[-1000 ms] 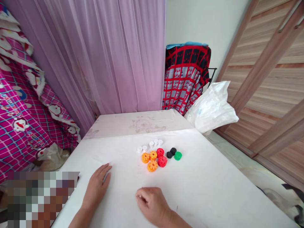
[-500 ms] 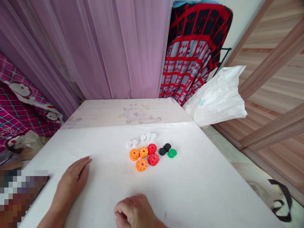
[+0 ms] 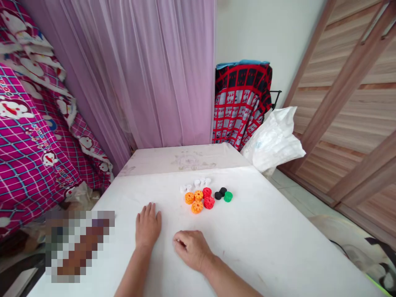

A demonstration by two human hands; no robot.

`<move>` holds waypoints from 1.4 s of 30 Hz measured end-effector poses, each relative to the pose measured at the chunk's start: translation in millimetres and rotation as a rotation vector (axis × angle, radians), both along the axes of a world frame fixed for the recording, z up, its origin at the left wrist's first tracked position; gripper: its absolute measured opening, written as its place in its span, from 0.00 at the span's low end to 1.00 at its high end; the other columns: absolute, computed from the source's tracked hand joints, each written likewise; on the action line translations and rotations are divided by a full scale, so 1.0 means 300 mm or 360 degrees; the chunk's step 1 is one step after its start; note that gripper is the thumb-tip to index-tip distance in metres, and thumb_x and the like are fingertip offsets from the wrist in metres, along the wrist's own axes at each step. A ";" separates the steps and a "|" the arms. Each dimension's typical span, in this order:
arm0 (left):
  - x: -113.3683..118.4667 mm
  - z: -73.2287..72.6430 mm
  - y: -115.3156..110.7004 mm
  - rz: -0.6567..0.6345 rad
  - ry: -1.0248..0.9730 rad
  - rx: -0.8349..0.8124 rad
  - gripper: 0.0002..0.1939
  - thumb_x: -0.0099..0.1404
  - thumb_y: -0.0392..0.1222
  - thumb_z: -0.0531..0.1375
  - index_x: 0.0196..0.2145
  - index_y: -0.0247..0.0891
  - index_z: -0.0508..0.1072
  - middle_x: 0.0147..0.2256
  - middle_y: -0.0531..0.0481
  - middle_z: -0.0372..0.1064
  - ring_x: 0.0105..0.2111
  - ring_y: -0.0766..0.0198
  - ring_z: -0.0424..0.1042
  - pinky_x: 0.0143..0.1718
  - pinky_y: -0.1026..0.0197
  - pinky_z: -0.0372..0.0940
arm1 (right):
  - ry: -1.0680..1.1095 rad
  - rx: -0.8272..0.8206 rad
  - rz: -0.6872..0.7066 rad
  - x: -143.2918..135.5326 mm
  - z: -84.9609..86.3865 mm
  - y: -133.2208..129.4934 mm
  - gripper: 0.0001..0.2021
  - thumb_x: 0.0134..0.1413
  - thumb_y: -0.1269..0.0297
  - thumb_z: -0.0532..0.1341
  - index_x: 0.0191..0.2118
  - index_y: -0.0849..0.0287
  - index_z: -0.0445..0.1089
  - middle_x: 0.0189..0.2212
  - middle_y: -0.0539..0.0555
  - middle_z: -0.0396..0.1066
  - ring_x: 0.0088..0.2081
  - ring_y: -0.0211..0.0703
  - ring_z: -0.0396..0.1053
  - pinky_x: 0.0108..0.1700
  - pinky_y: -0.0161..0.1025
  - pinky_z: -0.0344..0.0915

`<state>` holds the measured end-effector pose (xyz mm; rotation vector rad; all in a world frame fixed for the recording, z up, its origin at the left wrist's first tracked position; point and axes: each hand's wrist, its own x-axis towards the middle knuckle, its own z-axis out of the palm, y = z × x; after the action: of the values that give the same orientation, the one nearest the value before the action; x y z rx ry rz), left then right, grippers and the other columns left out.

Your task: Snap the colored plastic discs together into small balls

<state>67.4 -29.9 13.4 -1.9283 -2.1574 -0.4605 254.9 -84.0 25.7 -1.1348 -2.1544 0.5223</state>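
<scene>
My left hand lies palm down on the white tabletop, fingers stretched out and slightly apart, holding nothing. To its right, my right hand rests on the table as a loose fist; a dark hollow shows between thumb and fingers, with no object visible in it. Beyond both hands are stacks of notched plastic discs. Orange discs sit beside red discs. Further right are black discs and green discs. Several white discs form a row behind them. Neither hand touches any disc.
The white table reaches back to a floral-patterned cloth strip. A white plastic bag stands at its far right corner. Behind hangs a purple curtain; a pink checked cloth is on the left. A pixelated patch covers the lower left.
The view has tilted up and swung left. My left hand has turned, its fingers now pointing forward and spread more, and it lies closer to my right fist. The discs look unmoved.
</scene>
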 end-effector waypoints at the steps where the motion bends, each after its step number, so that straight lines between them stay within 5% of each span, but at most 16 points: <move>1: 0.025 -0.004 0.007 -0.0045 -0.0019 0.0016 0.23 0.67 0.42 0.46 0.55 0.33 0.67 0.58 0.37 0.63 0.58 0.49 0.62 0.57 0.43 0.56 | 0.0043 0.0041 0.0001 0.006 0.005 0.005 0.09 0.51 0.71 0.54 0.31 0.54 0.71 0.25 0.46 0.75 0.27 0.34 0.71 0.33 0.28 0.61; 5: 0.110 -0.014 0.082 -0.0205 -0.0225 0.0078 0.24 0.67 0.45 0.46 0.56 0.33 0.66 0.57 0.37 0.64 0.57 0.50 0.63 0.58 0.44 0.57 | 0.0261 0.0292 -0.0174 0.127 0.029 0.072 0.11 0.55 0.69 0.53 0.30 0.55 0.72 0.23 0.48 0.73 0.25 0.33 0.70 0.32 0.28 0.62; 11: 0.175 -0.039 0.143 -0.0456 -0.0564 0.0073 0.26 0.68 0.49 0.47 0.60 0.37 0.61 0.59 0.40 0.62 0.59 0.55 0.61 0.60 0.46 0.56 | 0.0665 0.0440 -0.1302 0.442 -0.015 0.187 0.11 0.57 0.59 0.55 0.38 0.59 0.71 0.32 0.54 0.74 0.31 0.40 0.70 0.35 0.35 0.66; 13: 0.168 -0.040 0.114 -0.0513 -0.0585 0.0088 0.26 0.68 0.49 0.49 0.62 0.41 0.58 0.60 0.42 0.60 0.59 0.54 0.60 0.59 0.46 0.58 | 0.0649 0.0429 -0.1462 0.482 -0.035 0.187 0.14 0.57 0.57 0.55 0.44 0.59 0.68 0.40 0.58 0.72 0.40 0.45 0.70 0.42 0.41 0.67; 17: 0.152 -0.023 0.072 -0.0612 -0.0548 0.0137 0.31 0.67 0.50 0.51 0.65 0.44 0.50 0.64 0.43 0.53 0.62 0.54 0.55 0.60 0.45 0.56 | 0.0568 0.0339 -0.1437 0.470 -0.049 0.182 0.21 0.59 0.57 0.53 0.55 0.59 0.61 0.53 0.62 0.65 0.54 0.50 0.62 0.54 0.50 0.61; 23: 0.185 -0.020 0.125 -0.0798 -0.0427 0.0009 0.37 0.66 0.54 0.51 0.67 0.39 0.43 0.67 0.38 0.42 0.65 0.50 0.45 0.63 0.42 0.46 | 0.0465 0.0228 -0.1458 0.465 -0.065 0.264 0.27 0.60 0.50 0.48 0.58 0.62 0.61 0.60 0.65 0.56 0.61 0.53 0.54 0.60 0.53 0.53; 29: 0.237 0.030 0.200 -0.0622 -0.0526 -0.0326 0.37 0.66 0.58 0.46 0.66 0.34 0.48 0.66 0.34 0.40 0.66 0.48 0.41 0.62 0.41 0.45 | 0.0222 0.0075 -0.1404 0.474 -0.031 0.406 0.28 0.63 0.52 0.40 0.56 0.62 0.66 0.61 0.64 0.56 0.62 0.51 0.53 0.61 0.51 0.51; 35: 0.339 0.097 0.232 -0.0592 -0.0503 -0.0622 0.35 0.66 0.60 0.44 0.66 0.41 0.49 0.67 0.38 0.37 0.67 0.47 0.37 0.61 0.34 0.39 | -0.0186 -0.0037 -0.0962 0.375 0.004 0.425 0.22 0.65 0.56 0.44 0.55 0.51 0.68 0.59 0.55 0.61 0.61 0.49 0.54 0.61 0.51 0.49; 42: 0.333 0.056 0.150 -0.0598 -0.0223 -0.0405 0.32 0.67 0.57 0.45 0.64 0.42 0.53 0.67 0.38 0.39 0.67 0.44 0.36 0.59 0.30 0.37 | -0.0429 0.0011 -0.0648 0.248 0.027 0.396 0.21 0.65 0.54 0.45 0.59 0.46 0.63 0.63 0.54 0.56 0.64 0.50 0.49 0.62 0.60 0.39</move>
<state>167.4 15.0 30.2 -2.5314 -2.0151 -0.4078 329.4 34.7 33.8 -1.6660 -2.0546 0.1853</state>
